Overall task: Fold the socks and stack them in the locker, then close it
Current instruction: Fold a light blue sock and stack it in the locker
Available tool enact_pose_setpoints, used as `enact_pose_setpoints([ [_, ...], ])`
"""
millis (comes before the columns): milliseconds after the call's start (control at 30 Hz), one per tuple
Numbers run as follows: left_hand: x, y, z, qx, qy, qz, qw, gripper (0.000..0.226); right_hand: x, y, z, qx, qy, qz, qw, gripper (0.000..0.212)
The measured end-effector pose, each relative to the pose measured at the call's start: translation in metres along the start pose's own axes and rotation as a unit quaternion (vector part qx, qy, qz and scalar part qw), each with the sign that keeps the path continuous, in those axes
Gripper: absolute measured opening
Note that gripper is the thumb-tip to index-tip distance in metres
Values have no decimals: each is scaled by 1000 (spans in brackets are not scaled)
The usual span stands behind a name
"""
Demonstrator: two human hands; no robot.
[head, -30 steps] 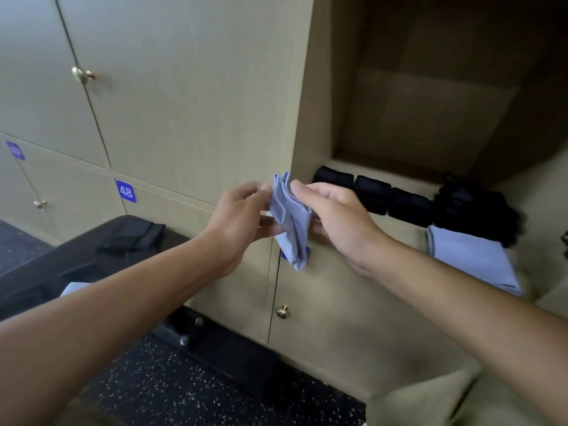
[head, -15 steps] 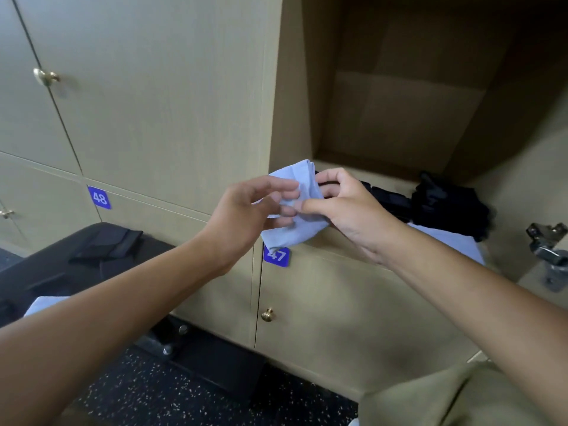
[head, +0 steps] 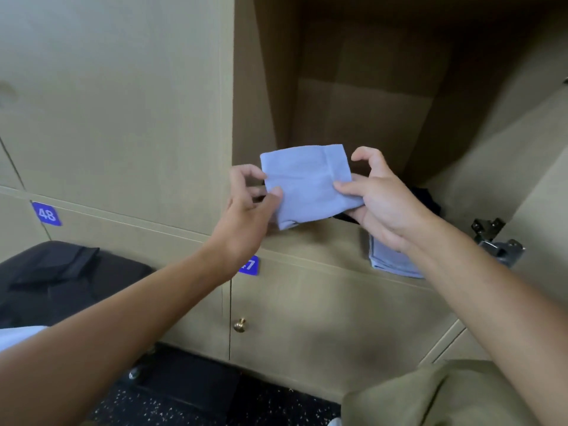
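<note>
We pinch the folded blue sock [head: 307, 184] with left hand [head: 246, 207] and right hand [head: 381, 198] before the open locker [head: 353, 96]; loose pinches could let it unfold.

Sock [head: 307, 186] between hands — before locker [head: 353, 96]

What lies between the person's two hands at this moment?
In the head view, a folded light blue sock spans the gap: the left hand pinches its left edge, the right hand pinches its right edge, in front of the open locker.
</note>
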State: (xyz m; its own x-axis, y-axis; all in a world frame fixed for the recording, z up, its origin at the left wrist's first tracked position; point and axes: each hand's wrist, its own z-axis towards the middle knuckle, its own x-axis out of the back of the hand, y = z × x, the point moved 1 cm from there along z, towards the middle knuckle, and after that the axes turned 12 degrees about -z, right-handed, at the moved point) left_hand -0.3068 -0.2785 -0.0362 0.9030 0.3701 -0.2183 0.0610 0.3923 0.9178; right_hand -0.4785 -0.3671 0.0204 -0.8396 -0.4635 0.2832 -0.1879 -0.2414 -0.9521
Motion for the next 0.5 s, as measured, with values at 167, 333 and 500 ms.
enact_pose_setpoints([
  [167,-20,-7,9,78,-96,-141,982,18,24,4,-9,-5,-20,16,1000,34],
  [333,-35,-19,18,76,-120,-149,979,31,43,20,-12,-36,0,-36,999,39],
  [500,-62,-35,27,72,-96,-105,987,34,65,32,-15,-41,58,-127,989,25],
])
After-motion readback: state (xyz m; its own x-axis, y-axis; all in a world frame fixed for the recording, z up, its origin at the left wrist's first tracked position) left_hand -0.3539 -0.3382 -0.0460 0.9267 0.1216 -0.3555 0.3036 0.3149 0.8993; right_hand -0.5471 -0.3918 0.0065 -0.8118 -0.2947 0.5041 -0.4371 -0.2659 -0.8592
